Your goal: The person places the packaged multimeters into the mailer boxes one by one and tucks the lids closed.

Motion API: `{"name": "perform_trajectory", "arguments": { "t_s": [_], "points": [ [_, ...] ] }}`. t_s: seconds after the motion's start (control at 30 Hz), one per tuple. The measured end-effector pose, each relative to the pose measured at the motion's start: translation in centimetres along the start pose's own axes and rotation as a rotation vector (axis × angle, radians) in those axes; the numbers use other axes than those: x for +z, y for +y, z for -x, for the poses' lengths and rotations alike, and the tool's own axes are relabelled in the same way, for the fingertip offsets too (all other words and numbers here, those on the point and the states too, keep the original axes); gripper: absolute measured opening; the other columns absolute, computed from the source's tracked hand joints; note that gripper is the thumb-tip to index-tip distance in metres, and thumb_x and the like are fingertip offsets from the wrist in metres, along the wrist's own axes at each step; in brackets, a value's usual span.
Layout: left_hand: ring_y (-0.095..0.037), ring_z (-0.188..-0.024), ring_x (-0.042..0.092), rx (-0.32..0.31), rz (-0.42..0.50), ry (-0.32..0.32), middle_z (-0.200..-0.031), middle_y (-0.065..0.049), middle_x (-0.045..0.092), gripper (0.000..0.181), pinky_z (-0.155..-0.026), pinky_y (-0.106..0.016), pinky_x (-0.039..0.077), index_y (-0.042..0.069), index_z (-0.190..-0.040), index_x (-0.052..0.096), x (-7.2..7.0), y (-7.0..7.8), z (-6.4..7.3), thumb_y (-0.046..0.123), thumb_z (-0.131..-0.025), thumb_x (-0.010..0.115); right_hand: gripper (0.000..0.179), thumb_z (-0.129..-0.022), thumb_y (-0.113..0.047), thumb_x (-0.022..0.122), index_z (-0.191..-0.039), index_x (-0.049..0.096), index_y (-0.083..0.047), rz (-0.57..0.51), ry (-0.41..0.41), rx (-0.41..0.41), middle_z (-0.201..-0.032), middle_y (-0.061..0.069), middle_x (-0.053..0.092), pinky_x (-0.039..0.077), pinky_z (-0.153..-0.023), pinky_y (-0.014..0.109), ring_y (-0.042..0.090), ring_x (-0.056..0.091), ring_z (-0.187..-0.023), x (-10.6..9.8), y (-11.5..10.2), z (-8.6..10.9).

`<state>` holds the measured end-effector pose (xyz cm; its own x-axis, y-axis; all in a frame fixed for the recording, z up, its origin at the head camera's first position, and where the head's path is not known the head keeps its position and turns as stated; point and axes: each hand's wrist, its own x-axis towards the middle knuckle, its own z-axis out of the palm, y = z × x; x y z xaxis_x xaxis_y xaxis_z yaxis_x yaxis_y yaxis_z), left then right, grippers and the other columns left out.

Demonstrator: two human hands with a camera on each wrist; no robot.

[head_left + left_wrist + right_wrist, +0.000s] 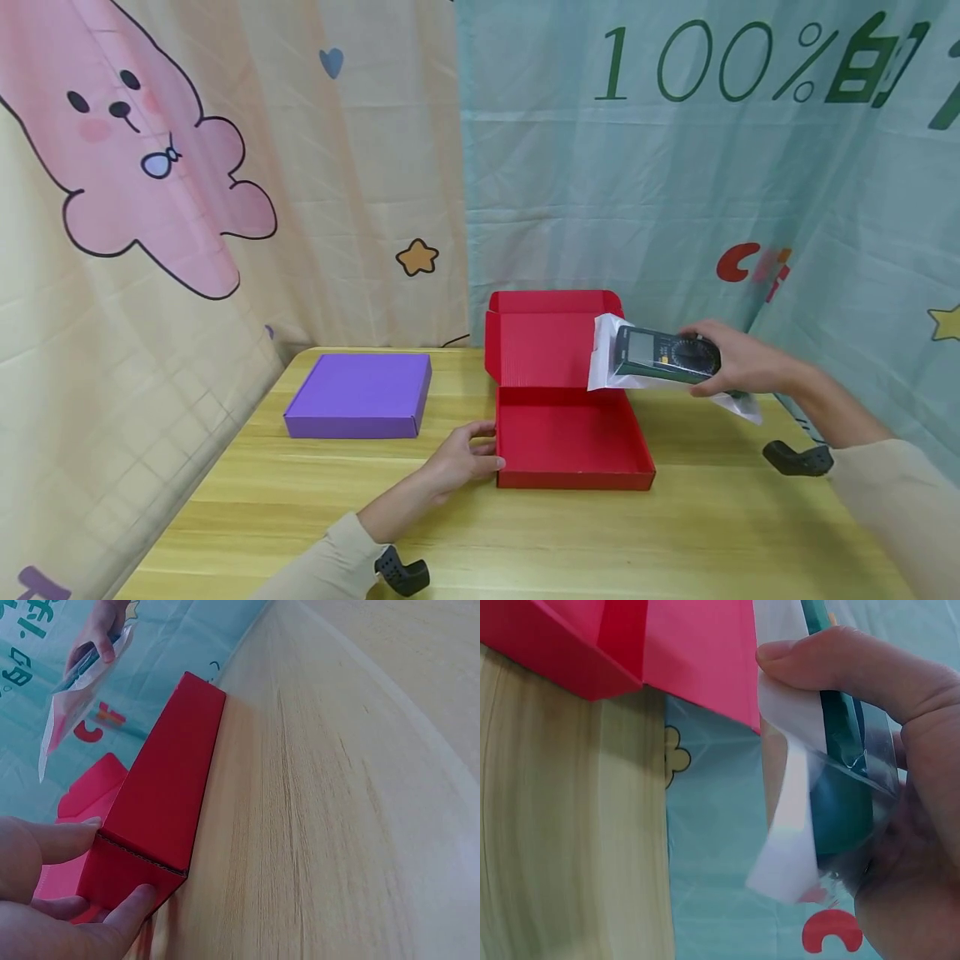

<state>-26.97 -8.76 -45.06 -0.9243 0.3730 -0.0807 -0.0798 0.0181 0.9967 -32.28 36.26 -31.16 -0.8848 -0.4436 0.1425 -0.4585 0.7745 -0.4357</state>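
A red cardboard box (pixel 570 437) stands on the table with its lid (pixel 551 346) raised at the back and its inside bare. My left hand (pixel 461 462) grips the box's left side near the front corner. In the left wrist view, the fingers (pixel 67 838) reach the wall's top edge and the thumb lies on the outer face. My right hand (pixel 738 360) holds a dark green digital multimeter (pixel 663 352) by its right end, up above the box's right side. A clear plastic bag with a white backing (pixel 795 817) wraps the multimeter.
A closed purple box (pixel 360 396) lies on the wooden table (pixel 337 483) to the left of the red box. Printed curtains (pixel 540 192) hang close behind the table and along both sides.
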Motion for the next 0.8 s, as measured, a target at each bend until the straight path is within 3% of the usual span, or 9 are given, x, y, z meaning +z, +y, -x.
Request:
{"name": "perform_trajectory", "arguments": {
  "t_s": [0.43,0.8],
  "points": [
    [-0.033,-0.126,0.058,0.003,-0.005,0.003,-0.143,-0.019,0.051,0.065,-0.094,-0.039,0.057,-0.007,-0.149,0.044,0.0,0.1,0.1,-0.008,-0.091,0.073,0.083,-0.071,-0.029,0.094,-0.138,0.051,-0.005,-0.020,-0.041,-0.124,-0.126,0.009,0.053,0.055,-0.082,0.040,0.029,0.048,-0.112,2.1,-1.9,-1.7],
    [-0.033,-0.125,0.059,0.001,-0.006,0.004,-0.143,-0.018,0.051,0.065,-0.094,-0.039,0.057,-0.006,-0.149,0.044,0.0,0.0,0.1,-0.007,-0.091,0.074,0.089,-0.065,-0.030,0.096,-0.139,0.052,-0.008,-0.039,-0.087,-0.174,-0.125,0.007,0.052,0.058,-0.079,0.035,0.030,0.048,-0.115,4.3,-3.2,-3.0]
  ]
}}
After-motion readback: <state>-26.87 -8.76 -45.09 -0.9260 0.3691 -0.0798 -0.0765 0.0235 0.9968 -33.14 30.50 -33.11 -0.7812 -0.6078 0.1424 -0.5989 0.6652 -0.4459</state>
